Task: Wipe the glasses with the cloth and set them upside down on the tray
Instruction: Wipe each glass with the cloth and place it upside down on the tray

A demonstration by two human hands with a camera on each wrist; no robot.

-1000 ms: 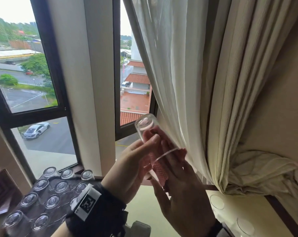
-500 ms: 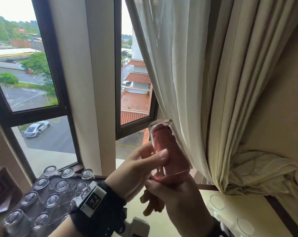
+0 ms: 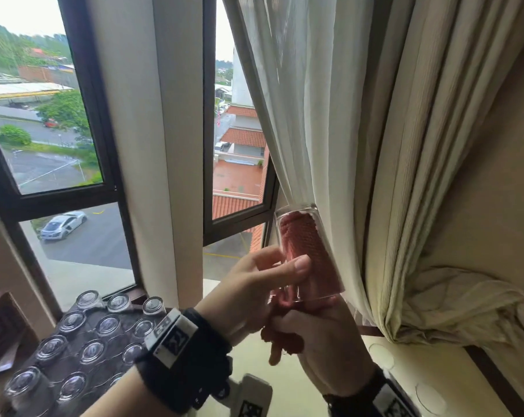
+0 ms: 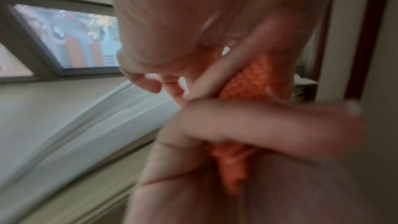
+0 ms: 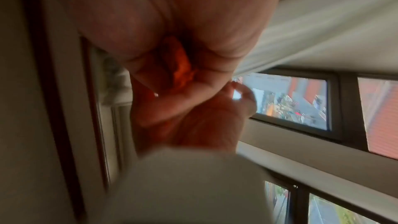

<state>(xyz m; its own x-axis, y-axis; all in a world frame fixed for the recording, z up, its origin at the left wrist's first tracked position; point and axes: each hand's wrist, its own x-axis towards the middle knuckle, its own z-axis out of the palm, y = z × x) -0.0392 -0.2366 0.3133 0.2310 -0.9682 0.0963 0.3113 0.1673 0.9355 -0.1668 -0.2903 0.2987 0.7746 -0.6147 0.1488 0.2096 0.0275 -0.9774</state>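
**Cloth packed inside a raised glass**

Up beyond both hands, the pale curtain (image 3: 360, 145) is hanging in long folds, with the dark-framed window (image 3: 104, 182) spreading out past the left hand. Down below the left wrist, the dark tray (image 3: 74, 365) is carrying rows of upturned glasses (image 3: 107, 323), bases up (a dozen or so, though the wrist band is hiding part of the nearest rows). Under the right wrist, the light sill (image 3: 435, 386) is showing a couple of faint round marks.

Between the hands, the glass (image 3: 307, 251) is standing tilted with its base uppermost and its mouth facing down toward the right hand. The left hand (image 3: 254, 291) is curling around the side of the glass, thumb lying across the front and fingers wrapping behind. The reddish cloth (image 3: 309, 254) is filling the glass almost to the base, and a loose end is trailing out beneath the rim. The right hand (image 3: 321, 335) is gripping that bunched cloth just below the mouth, fingers closing round it; both wrist views are too blurred to add finger detail.
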